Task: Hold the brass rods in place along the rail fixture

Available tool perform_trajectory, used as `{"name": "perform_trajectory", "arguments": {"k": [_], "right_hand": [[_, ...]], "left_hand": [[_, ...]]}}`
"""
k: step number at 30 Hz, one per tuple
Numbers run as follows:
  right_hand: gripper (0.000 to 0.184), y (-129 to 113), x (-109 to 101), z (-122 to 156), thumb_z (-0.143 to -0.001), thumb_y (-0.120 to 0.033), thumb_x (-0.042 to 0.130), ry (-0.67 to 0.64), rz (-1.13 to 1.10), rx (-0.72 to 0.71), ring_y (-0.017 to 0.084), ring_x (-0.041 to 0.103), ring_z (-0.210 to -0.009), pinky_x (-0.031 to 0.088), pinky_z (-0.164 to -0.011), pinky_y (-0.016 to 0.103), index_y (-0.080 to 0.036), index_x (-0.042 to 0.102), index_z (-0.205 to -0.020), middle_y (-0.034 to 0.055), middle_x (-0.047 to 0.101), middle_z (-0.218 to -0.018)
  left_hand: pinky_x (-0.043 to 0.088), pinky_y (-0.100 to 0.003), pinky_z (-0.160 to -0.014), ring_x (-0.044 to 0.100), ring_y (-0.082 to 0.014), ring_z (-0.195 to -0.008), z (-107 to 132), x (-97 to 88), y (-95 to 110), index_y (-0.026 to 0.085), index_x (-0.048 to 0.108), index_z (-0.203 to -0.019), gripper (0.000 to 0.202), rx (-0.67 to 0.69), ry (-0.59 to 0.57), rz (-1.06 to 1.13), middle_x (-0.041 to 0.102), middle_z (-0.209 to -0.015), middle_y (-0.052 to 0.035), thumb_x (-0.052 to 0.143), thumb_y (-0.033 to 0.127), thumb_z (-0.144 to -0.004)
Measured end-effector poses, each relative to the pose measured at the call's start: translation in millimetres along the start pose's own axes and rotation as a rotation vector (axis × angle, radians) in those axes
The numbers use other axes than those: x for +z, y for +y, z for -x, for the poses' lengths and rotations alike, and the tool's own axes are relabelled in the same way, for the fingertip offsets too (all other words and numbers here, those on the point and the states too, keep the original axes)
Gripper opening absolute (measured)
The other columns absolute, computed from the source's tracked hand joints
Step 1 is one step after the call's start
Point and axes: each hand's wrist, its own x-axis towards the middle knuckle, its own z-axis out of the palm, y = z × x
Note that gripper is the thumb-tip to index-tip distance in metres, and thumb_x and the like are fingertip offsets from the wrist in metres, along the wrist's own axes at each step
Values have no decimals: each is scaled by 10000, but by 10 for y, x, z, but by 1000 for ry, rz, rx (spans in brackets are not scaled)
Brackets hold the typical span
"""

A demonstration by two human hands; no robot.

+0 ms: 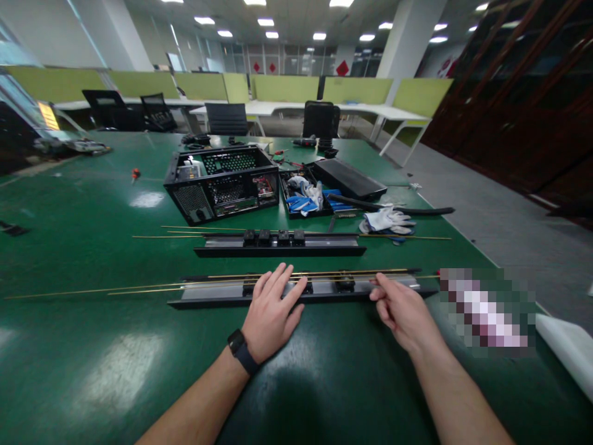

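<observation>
A long black-and-silver channel-shaped rail (213,290) lies crosswise in front of me, with several thin brass rods (143,289) running along it. Small black blocks (345,281) sit inside the channel. My left hand (275,306), a dark watch on its wrist, lies over the rail's middle with fingers spread, partly covering the blocks. Near the right end, my right hand (401,309) is closed, thumb and index finger pinching at a brass rod. Its other fingers are curled. Behind stands a similar shorter rail (278,250) with several black blocks and brass rods.
Farther back are an open black computer case (222,188), a black tray (308,213) of gloves, a flat black panel (347,179), and white-and-blue gloves (386,220) beside a black tube (417,210). A pixelated patch covers something at right. The green table's (115,364) right edge borders the floor.
</observation>
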Motion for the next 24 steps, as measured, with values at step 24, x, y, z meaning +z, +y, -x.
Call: {"name": "perform_trajectory", "arguments": {"k": [24], "right_hand": [[443,-56,-102,-66,-589,-473,881,101,-71,-14,53,388,-302,187,-238,152,-150,620,-743,-2,604,-565]], "left_hand": [[284,-511,-1181,326,-292,-1474,-1,-27,13,272,517,-1428,495,-3,-10,13,420,-1554,-116,571,280,-936]]}}
